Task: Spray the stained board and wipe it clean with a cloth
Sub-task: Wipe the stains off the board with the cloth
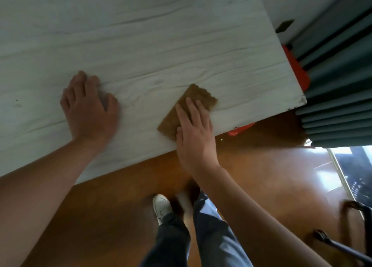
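A wide whitish board point(141, 45) with a wood-grain look fills the far and left part of the view, its near edge running above a brown wooden floor point(112, 216). Grey-green curtains point(338, 81) hang at the far right. The left hand point(89, 111) lies palm-down on the board, fingers spread flat and gripping nothing. The right hand point(194, 131) presses flat, fingers extended and close together, on a brown cloth point(188, 105) lying on the board near its near right edge. A few small dark specks point(17, 100) mark the board at far left.
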`<state>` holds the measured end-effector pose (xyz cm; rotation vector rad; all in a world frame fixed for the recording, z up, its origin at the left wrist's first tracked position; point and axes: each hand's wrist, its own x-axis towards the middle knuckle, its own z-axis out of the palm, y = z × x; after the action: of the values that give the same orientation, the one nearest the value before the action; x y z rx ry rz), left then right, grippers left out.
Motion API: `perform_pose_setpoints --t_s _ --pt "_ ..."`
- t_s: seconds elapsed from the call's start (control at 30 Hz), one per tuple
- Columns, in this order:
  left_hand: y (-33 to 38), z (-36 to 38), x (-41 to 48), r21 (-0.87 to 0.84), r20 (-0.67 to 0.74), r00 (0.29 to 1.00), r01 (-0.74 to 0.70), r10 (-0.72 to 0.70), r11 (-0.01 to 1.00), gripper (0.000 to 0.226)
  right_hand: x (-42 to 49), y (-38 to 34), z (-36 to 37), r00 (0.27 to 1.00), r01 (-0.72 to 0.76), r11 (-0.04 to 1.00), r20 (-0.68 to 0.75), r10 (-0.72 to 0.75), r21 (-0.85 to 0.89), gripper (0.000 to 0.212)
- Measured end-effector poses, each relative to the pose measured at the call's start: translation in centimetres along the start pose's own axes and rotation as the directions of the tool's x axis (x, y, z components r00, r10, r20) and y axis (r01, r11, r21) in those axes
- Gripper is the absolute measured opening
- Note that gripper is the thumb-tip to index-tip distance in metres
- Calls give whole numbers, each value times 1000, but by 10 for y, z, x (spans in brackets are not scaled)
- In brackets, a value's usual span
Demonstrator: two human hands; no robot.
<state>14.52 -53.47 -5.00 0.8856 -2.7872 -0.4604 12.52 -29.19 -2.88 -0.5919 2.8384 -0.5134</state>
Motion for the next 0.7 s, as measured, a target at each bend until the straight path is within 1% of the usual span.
perform_pose_setpoints --t_s 0.1,0.17,0.2,0.23,0.3,0.4,0.47,0.53,0.63,0.7 --pt "-1 3 0 -2 -16 1000 -5 5 1000 55 -18 -17 11 979 195 981 66 -194 -5 57" --pt "-3 5 1 -3 -38 999 -16 16 1000 52 -16 1 7 959 271 963 90 -269 -4 55" --pt "-4 6 1 -3 -44 999 -20 20 1000 51 -13 14 2 956 282 959 85 -281 -5 54" --pt "-5 7 2 -5 -47 999 -24 24 1000 51 -11 30 -4 960 272 962 66 -271 -8 53" --pt "-7 9 2 -6 -53 998 -28 28 1000 51 -7 66 -19 981 194 981 20 -193 -19 53" --pt "-7 10 2 -10 -64 998 -30 29 1000 51 -3 123 -49 1000 -18 999 -10 17 -44 53" --pt "-7 9 1 -9 -59 998 -30 29 1000 50 -3 148 -64 994 -105 993 -46 103 -52 52" --pt "-6 8 1 -12 -55 998 -29 28 1000 50 -4 154 -68 989 -135 988 -76 130 -70 51" --pt "-5 8 1 -10 -54 998 -24 24 1000 51 -4 137 -60 981 -183 981 -81 177 -69 50" --pt "-5 7 1 -14 -55 998 -27 27 1000 50 -6 120 -54 984 -167 983 -73 162 -70 50"
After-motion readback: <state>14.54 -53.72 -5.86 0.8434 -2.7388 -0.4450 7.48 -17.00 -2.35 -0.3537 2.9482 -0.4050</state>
